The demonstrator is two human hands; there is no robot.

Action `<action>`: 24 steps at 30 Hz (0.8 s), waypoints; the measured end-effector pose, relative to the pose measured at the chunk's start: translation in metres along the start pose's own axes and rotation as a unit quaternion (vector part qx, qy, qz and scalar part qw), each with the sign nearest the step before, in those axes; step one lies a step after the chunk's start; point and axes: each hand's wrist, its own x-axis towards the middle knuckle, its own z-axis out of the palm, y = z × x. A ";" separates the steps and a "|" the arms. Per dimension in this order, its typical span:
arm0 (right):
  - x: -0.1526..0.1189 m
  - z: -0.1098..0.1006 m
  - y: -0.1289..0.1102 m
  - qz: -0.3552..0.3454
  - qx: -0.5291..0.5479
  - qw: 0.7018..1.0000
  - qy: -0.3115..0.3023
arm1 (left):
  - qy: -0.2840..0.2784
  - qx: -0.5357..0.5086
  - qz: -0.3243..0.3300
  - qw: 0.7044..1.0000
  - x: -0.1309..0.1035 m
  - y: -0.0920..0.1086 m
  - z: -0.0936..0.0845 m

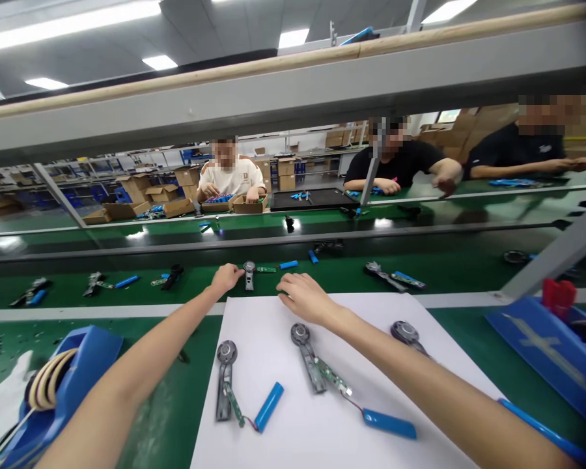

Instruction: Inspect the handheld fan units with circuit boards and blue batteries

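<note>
My left hand (227, 279) reaches to the green belt, its fingers pinched at the edge of a grey handheld-fan half (249, 276). A green circuit board (266, 269) and a blue battery cell (288, 264) trail to the right of that half. My right hand (303, 296) hovers over the far edge of a white sheet (351, 312), palm down, fingers bent and apart, holding nothing visible. On the sheet lie two more fan halves (224, 378) (308, 358), each wired to a board and a blue battery (389, 423). A third fan half (405, 332) is partly hidden by my right forearm.
More fan assemblies (95, 283) (395, 277) lie along the belt. A blue tape dispenser (85, 352) stands at left, a blue bin (542, 352) at right. A metal shelf beam (293, 98) crosses above. Several co-workers sit beyond, one handling small parts in cardboard boxes (251, 204).
</note>
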 end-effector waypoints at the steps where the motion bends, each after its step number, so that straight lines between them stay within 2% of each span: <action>1: -0.017 -0.009 0.003 -0.007 0.004 1.000 0.008 | 0.037 0.019 -0.004 0.999 -0.001 -0.009 -0.014; 4: -0.072 -0.031 0.020 -0.024 0.020 0.998 0.057 | 0.152 0.085 -0.060 0.983 -0.002 -0.044 -0.062; 7: -0.118 -0.044 0.039 -0.014 0.028 0.995 0.098 | 0.204 0.128 -0.140 0.960 -0.002 -0.078 -0.097; 10: -0.141 -0.049 0.047 0.017 0.039 0.993 0.108 | 0.205 0.147 -0.153 0.955 0.002 -0.097 -0.110; 12: -0.146 -0.049 0.047 0.032 0.043 0.993 0.108 | 0.207 0.153 -0.126 0.958 0.004 -0.097 -0.113; 15: -0.142 -0.048 0.043 0.044 0.046 0.992 0.106 | 0.238 0.148 -0.056 0.958 0.003 -0.082 -0.120; 18: -0.128 -0.045 0.035 0.061 0.055 0.991 0.110 | 0.286 0.114 0.036 0.951 -0.006 -0.052 -0.139; 21: -0.098 -0.047 0.025 0.067 0.076 0.985 0.137 | 0.310 0.050 0.111 0.943 -0.021 -0.011 -0.160; 24: -0.052 -0.058 0.012 0.050 0.131 0.975 0.172 | 0.310 -0.029 0.159 0.937 -0.042 0.034 -0.165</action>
